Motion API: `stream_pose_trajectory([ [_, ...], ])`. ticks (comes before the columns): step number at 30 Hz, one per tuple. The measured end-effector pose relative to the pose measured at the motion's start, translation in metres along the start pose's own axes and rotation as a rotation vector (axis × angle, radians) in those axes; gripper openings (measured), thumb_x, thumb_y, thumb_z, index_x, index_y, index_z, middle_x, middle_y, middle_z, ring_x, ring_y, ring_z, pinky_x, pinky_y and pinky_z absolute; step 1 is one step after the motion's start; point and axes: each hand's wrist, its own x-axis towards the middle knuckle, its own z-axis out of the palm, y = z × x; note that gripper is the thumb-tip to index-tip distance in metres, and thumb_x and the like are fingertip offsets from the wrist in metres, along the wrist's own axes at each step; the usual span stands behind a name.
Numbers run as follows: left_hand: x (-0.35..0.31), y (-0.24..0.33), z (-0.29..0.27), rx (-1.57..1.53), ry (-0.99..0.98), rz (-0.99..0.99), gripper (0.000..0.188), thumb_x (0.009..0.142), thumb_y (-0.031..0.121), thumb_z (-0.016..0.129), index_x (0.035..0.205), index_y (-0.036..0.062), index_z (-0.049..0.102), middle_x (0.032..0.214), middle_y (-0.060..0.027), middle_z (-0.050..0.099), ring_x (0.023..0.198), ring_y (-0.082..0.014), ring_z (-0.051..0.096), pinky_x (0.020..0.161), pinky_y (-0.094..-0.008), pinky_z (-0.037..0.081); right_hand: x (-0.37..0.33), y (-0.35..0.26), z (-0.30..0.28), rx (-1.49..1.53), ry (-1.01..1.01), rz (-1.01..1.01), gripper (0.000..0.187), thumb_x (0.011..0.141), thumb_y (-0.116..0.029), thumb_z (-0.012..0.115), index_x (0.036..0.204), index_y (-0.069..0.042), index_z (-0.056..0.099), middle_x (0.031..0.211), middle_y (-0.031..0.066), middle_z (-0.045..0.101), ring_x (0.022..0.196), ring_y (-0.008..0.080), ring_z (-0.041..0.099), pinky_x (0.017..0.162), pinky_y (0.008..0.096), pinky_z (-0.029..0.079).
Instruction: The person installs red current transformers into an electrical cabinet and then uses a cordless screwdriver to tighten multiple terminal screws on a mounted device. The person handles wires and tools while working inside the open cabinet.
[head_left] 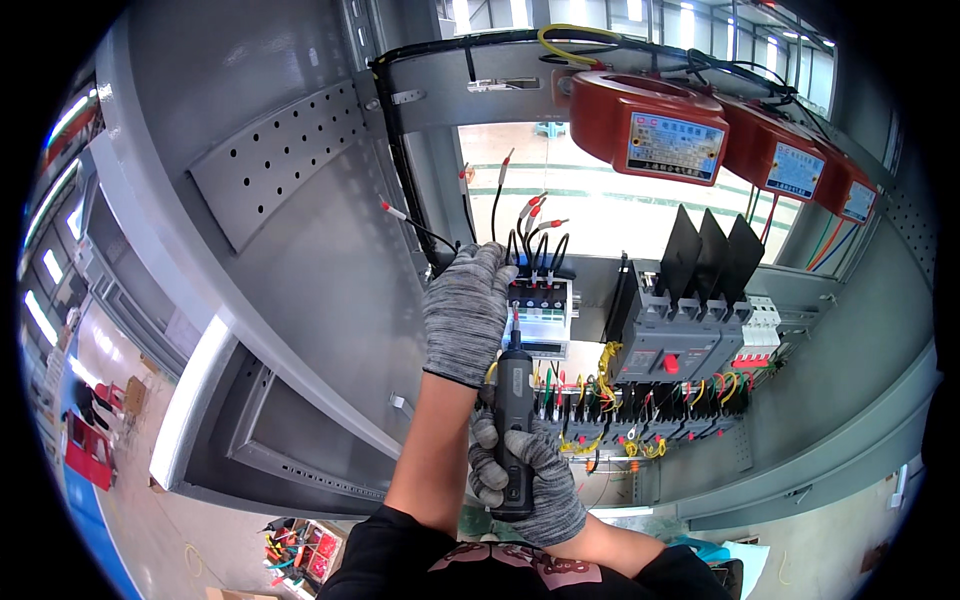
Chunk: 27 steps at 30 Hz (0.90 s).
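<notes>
My right hand [545, 485], in a grey knitted glove, is wrapped round a dark cordless screwdriver [515, 400] held upright. Its bit points up at the lower terminals of a small white-and-black rail-mounted module [545, 320] with a lit blue-white front. Also gloved, my left hand [468, 305] is closed at the module's upper left corner; its fingertips seem to pinch a black wire [495, 205], though the grip is partly hidden. Several black wires with red-and-white end sleeves [533, 212] rise from the module's top. One more wire [425, 229] sticks out leftward from behind the left hand.
Right of the module stands a grey circuit breaker [665, 345] with black barrier plates [710, 255]. Red ring-shaped current transformers [650, 125] hang above. Below runs a row of wired breakers [660, 410]. The grey cabinet frame [250, 340] curves along the left. A tool box [320, 550] sits on the floor.
</notes>
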Motion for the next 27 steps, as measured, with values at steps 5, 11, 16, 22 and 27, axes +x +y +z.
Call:
stream_pose_trajectory([
  [5, 0.001, 0.004, -0.004, 0.031, -0.023, 0.001, 0.021, 0.088, 0.026, 0.06, 0.098, 0.007, 0.063, 0.091, -0.0135, 0.065, 0.088, -0.0317, 0.062, 0.078, -0.0421, 0.048, 0.003, 0.0, -0.005, 0.091, -0.041, 0.05, 0.032, 0.095, -0.023, 0.053, 0.123, -0.009, 0.042, 0.093, 0.003, 0.052, 0.065, 0.0126, 0.054, 0.052, 0.027, 0.048],
  [11, -0.001, 0.007, -0.007, 0.04, -0.009, 0.079, 0.023, 0.088, 0.024, 0.06, 0.103, 0.0065, 0.063, 0.099, -0.0143, 0.065, 0.093, -0.0318, 0.062, 0.082, -0.0409, 0.048, 0.003, -0.002, -0.006, 0.092, -0.024, 0.051, 0.027, 0.097, -0.025, 0.051, 0.119, -0.011, 0.045, 0.092, 0.0018, 0.054, 0.066, 0.0129, 0.056, 0.053, 0.0279, 0.049],
  [16, 0.0, 0.005, -0.008, -0.002, -0.017, 0.141, 0.022, 0.087, 0.021, 0.061, 0.102, 0.005, 0.063, 0.098, -0.0148, 0.065, 0.094, -0.0321, 0.062, 0.082, -0.0405, 0.048, 0.003, -0.002, -0.004, 0.072, -0.009, 0.036, 0.033, 0.097, -0.024, 0.051, 0.126, -0.011, 0.043, 0.093, 0.0024, 0.055, 0.066, 0.0135, 0.057, 0.053, 0.0283, 0.049],
  [22, 0.004, 0.004, -0.009, 0.049, -0.047, 0.158, 0.021, 0.087, 0.02, 0.06, 0.101, 0.0044, 0.063, 0.094, -0.0161, 0.065, 0.091, -0.0333, 0.062, 0.081, -0.0413, 0.048, 0.003, -0.006, 0.003, 0.05, -0.027, 0.038, 0.038, 0.097, -0.027, 0.049, 0.129, -0.008, 0.04, 0.094, 0.0017, 0.052, 0.063, 0.0097, 0.052, 0.052, 0.0257, 0.049],
  [27, 0.011, 0.007, -0.006, 0.112, -0.079, 0.18, 0.019, 0.087, 0.02, 0.06, 0.098, 0.0047, 0.063, 0.091, -0.0167, 0.065, 0.088, -0.0335, 0.062, 0.079, -0.0425, 0.048, 0.007, -0.008, -0.001, 0.024, -0.037, 0.032, 0.038, 0.095, -0.027, 0.052, 0.128, -0.009, 0.041, 0.094, 0.0018, 0.052, 0.062, 0.0097, 0.053, 0.052, 0.0264, 0.049],
])
